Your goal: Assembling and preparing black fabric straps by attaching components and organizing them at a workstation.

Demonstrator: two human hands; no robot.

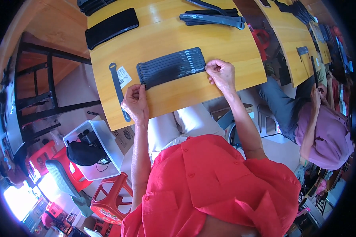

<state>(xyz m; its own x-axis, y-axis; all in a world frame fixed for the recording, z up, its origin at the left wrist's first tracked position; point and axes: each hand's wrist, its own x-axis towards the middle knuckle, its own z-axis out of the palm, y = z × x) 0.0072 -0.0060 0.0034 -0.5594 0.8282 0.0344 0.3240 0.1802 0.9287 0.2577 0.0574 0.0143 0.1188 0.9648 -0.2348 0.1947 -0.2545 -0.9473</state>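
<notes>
On the yellow wooden table [174,35] a set of black straps [168,68] lies side by side in an overlapping row, pale printing showing near their right ends. At the row's near left corner, my left hand [136,103] pinches a strap end between thumb and fingers. My right hand [222,76] has its thumb and forefinger closed at the right end of the nearest strap. Left of the row lies a single dark strap [118,89] with a round loop at its far end, beside a white printed label [124,76].
A black flat bundle [111,28] and a pile of straps [211,19] occupy the far side of the table. A white bin [114,148] with black items stands at lower left, by a red stool [111,195]. To the right, another person [322,126] sits at a neighbouring table.
</notes>
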